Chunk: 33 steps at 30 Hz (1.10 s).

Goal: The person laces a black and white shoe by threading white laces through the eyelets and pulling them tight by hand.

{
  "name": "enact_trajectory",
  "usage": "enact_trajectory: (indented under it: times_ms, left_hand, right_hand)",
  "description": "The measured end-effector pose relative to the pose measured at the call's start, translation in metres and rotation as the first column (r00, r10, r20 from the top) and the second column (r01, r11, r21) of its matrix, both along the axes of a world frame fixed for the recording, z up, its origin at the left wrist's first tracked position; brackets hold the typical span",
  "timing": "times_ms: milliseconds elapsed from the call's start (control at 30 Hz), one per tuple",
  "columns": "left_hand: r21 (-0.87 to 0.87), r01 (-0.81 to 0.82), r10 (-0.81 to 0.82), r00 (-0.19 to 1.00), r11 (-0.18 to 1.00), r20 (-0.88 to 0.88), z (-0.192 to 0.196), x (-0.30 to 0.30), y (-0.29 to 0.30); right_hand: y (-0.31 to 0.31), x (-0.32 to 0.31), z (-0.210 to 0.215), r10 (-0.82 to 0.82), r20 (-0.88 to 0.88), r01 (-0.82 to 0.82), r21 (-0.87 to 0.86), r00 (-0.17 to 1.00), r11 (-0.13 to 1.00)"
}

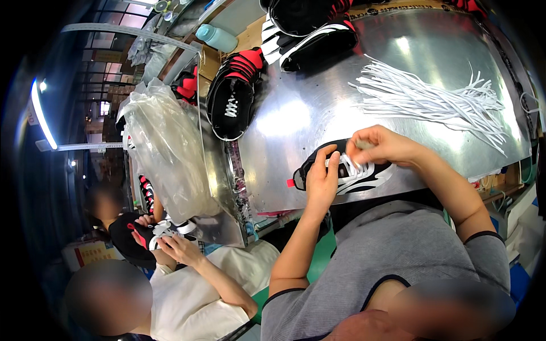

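Note:
A black and white sneaker (pixel 368 183) with a small red heel tab lies on its side on the metal table in front of me. My left hand (pixel 323 181) grips it near the opening, thumb and fingers around the collar. White shoelace (pixel 354 167) crosses the tongue area. Just above the lacing, my right hand (pixel 382 146) is closed in a pinch at the lace; its fingertips are slightly blurred. Beyond my hands, a bundle of loose white shoelaces (pixel 426 96) is spread on the table.
Black and red shoes (pixel 232 102) stand at the far left of the metal table (pixel 273 165), with more shoes (pixel 318 46) at the back. A pale blue bottle (pixel 217 37) stands beyond. A plastic bag (pixel 168 153) lies left, near a co-worker's hands (pixel 179 249) holding another shoe.

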State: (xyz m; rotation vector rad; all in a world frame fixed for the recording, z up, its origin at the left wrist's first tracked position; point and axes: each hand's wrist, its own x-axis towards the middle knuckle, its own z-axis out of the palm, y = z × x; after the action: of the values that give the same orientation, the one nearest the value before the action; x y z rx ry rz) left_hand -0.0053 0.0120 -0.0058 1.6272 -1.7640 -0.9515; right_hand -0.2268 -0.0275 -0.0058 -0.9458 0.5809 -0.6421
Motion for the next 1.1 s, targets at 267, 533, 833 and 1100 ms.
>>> enact_trajectory:
  times_ms: [267,533,833,1100]
  left_hand:
    - [-0.082,-0.108,0.097,0.986,0.991,-0.132,0.000,-0.001,-0.003]
    - [-0.028,-0.009,0.008,0.998,1.000,-0.057,-0.004,-0.004,-0.009]
    - [0.007,-0.047,0.047,0.998,0.999,-0.049,-0.007,-0.005,-0.009]
    - [-0.064,-0.069,0.067,0.997,0.996,-0.029,-0.001,-0.010,-0.006]
  right_hand:
    - [0.012,0.007,0.016,0.070,-0.069,-0.075,-0.080,0.995,0.994]
    - [0.012,0.023,-0.009,-0.373,-0.246,0.294,-0.305,0.895,0.906]
    - [0.017,0.030,-0.019,-0.485,-0.352,0.264,-0.519,0.800,0.813]
    - [0.035,0.013,-0.006,-0.477,-0.475,0.138,-0.587,0.739,0.798]
